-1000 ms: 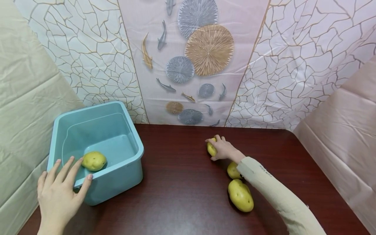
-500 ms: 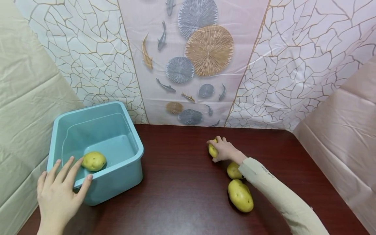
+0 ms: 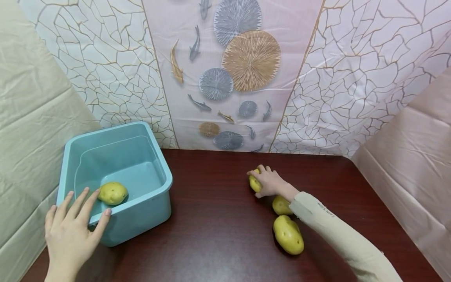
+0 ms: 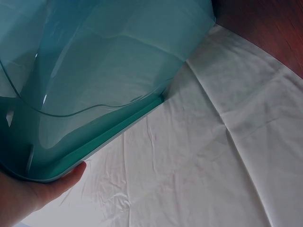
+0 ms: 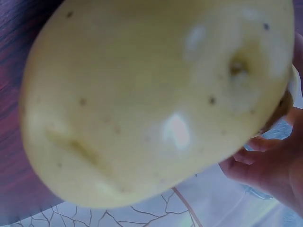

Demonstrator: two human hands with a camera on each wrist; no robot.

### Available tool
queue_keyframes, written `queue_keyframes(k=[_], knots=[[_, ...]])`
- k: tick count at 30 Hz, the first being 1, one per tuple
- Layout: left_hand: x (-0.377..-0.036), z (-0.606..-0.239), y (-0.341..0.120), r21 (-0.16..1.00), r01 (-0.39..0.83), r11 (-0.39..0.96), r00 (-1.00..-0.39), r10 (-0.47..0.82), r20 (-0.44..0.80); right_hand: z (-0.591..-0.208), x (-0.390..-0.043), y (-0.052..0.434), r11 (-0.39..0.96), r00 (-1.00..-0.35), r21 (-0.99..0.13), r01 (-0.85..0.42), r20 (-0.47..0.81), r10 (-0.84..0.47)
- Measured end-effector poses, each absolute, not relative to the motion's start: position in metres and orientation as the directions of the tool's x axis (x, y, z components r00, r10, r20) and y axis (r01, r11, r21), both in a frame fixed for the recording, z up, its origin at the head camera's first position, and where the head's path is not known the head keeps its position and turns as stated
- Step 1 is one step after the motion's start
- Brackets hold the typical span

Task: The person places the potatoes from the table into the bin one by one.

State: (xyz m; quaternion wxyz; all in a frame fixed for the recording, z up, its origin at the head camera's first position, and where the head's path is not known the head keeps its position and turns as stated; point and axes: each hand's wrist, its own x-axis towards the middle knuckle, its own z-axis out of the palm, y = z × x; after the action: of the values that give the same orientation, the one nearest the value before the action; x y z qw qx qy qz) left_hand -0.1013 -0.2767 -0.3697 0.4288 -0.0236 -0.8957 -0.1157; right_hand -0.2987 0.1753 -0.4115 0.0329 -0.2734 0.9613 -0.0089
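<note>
My right hand point(image 3: 268, 181) curls round a yellow potato point(image 3: 254, 183) on the dark red table point(image 3: 218, 235); the wrist view is filled by a potato point(image 5: 156, 99), with my fingers point(image 5: 270, 165) beyond it. Two more potatoes lie just behind that hand: a small one point(image 3: 280, 205) partly under my sleeve and a larger one point(image 3: 288, 234). My left hand point(image 3: 72, 229) rests with straight fingers on the near rim of a light blue tub point(image 3: 141, 223), the thumb point(image 4: 61, 182) against its wall point(image 4: 94, 71). Inside the tub lies another potato point(image 3: 112, 192).
A patterned sheet point(image 3: 232, 74) hangs behind the table. Pale cloth covers the left side point(image 3: 24, 129) and the right side point(image 3: 408, 156). The table's front edge is out of view.
My right hand with its potato has drawn slightly toward me. The left hand and the tub have stayed still.
</note>
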Motion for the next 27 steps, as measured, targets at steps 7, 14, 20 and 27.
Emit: queue_keyframes(k=[7,14,20,27], knots=[[-0.102,-0.37,-0.278,0.193,0.135,0.972,-0.638,-0.063,0.767,-0.406,-0.292,0.174,0.832,-0.832,-0.021,-0.555,-0.019,-0.555],[-0.102,-0.369,-0.277,0.193,0.136,0.972,-0.642,-0.062,0.765,-0.404,-0.286,0.174,0.813,-0.813,-0.006,-0.582,0.001,-0.582],[-0.102,-0.369,-0.278,0.191,0.133,0.973,-0.649,-0.06,0.758,-0.402,-0.282,0.173,0.801,-0.8,0.0,-0.599,0.025,-0.599],[-0.102,-0.369,-0.278,0.187,0.135,0.973,-0.648,-0.056,0.759,-0.4,-0.276,0.174,0.795,-0.795,-0.022,-0.607,0.034,-0.606]])
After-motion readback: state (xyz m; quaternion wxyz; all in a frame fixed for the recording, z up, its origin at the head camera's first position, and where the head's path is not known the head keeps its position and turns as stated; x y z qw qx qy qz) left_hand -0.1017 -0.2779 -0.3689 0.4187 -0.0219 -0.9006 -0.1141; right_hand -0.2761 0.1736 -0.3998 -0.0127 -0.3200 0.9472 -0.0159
